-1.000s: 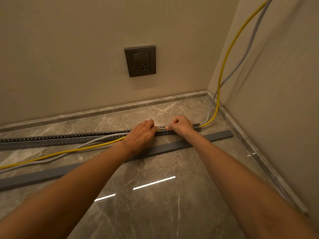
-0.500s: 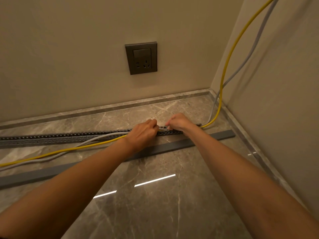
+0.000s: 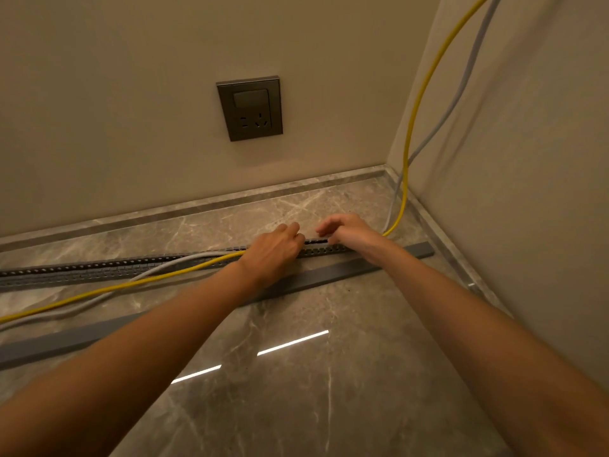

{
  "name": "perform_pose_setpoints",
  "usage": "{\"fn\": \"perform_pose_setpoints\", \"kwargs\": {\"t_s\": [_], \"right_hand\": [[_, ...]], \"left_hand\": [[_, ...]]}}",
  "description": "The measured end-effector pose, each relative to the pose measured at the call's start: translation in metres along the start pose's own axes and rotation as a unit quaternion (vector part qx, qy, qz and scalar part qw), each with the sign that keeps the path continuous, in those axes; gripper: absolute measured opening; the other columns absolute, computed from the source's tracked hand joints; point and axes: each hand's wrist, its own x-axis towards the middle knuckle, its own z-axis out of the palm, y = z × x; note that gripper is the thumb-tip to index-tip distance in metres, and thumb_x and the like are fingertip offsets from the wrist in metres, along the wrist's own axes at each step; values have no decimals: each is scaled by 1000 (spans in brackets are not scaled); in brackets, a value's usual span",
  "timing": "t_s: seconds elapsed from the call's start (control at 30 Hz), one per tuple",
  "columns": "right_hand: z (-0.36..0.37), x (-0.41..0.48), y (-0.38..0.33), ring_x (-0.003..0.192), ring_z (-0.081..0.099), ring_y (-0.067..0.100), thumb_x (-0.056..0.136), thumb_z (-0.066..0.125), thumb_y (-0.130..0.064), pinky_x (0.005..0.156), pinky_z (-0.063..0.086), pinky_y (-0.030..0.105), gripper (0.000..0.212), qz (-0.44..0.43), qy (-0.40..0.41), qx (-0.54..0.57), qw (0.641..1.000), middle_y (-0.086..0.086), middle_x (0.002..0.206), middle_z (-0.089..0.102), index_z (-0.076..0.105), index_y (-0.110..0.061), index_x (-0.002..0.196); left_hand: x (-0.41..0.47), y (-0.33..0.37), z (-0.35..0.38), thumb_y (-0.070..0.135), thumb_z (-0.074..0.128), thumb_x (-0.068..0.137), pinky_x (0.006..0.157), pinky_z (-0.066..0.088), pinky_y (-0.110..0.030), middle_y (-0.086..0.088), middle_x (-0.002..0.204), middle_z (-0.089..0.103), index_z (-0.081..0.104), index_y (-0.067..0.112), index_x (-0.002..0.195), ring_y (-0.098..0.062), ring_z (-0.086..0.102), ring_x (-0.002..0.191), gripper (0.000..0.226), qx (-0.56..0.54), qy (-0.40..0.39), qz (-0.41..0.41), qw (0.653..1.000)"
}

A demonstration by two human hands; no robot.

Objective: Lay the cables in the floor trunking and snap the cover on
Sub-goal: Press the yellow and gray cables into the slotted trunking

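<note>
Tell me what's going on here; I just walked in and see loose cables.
A person is laying a yellow cable and a grey cable into slotted floor trunking. The left hand and right hand are at it near the corner. Left of them both cables lie loose outside it. The cover lies alongside, unfitted.

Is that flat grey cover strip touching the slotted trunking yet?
Apart. The head view shows a band of bare floor running between the cover strip and the trunking.
</note>
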Motion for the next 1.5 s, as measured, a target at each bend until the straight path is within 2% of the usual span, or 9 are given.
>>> {"fn": "perform_pose_setpoints", "kwargs": {"t_s": [0.2,0.3,0.43,0.57,0.8,1.03,1.2,1.37,1.5], "right_hand": [[-40,3,36,92,56,19,82,49,12,84,47,32,28,-18,163,-42,986,10,95,62,67,1,100],[-51,-1,44,96,56,21,79,45,16,82,47,33,34,-28,126,-74,989,10,96,61,65,-3,98],[-58,0,49,103,58,28,80,41,18,92,46,33,37,-62,68,-153,984,22,109,64,64,4,106],[-58,3,58,112,49,31,83,44,15,94,40,31,35,-103,52,-278,954,20,117,52,62,0,109],[-70,12,66,115,42,29,93,46,-4,97,33,34,19,-124,55,-421,897,13,122,47,51,-8,112],[-76,18,54,120,42,31,92,42,2,101,31,33,25,-105,84,-379,916,16,123,52,58,-4,111],[-68,16,42,116,51,33,85,43,12,100,41,39,31,-114,132,-285,943,20,118,59,61,2,108],[-46,14,23,121,45,29,86,47,5,104,35,36,33,-156,136,-323,923,15,125,59,60,-5,114],[-17,13,7,124,43,28,89,46,4,106,34,36,33,-161,117,-318,927,14,128,57,60,-6,117]], "left_hand": [[25,30,-9,13,43,96,86,45,-40,-16,122,54,51,3,121,-32,53,108,28,-15,41,63,997],[32,42,-6,16,46,97,84,46,-38,-15,123,53,47,6,123,-30,54,106,28,-48,53,56,996],[39,43,-8,20,48,97,81,47,-38,-14,122,55,44,9,123,-30,55,106,29,-73,29,28,997],[45,41,-13,17,54,92,82,46,-41,-16,120,57,48,6,120,-33,55,107,30,-83,-19,-4,996],[59,42,-13,5,53,90,80,45,-39,-17,114,60,55,3,108,-32,56,102,19,-130,-9,-62,989],[73,51,-6,-2,51,88,82,44,-40,-19,110,63,64,1,102,-33,54,103,19,-248,58,-170,952],[70,48,0,6,58,88,85,45,-39,-17,110,64,66,3,104,-31,56,104,18,-305,83,-174,933],[48,19,-2,15,60,90,93,46,-37,-13,122,57,62,8,118,-28,53,113,28,-274,92,-170,942],[9,-14,1,21,56,92,90,49,-39,-16,118,57,61,4,114,-31,55,106,27,-254,91,-231,935]]}}
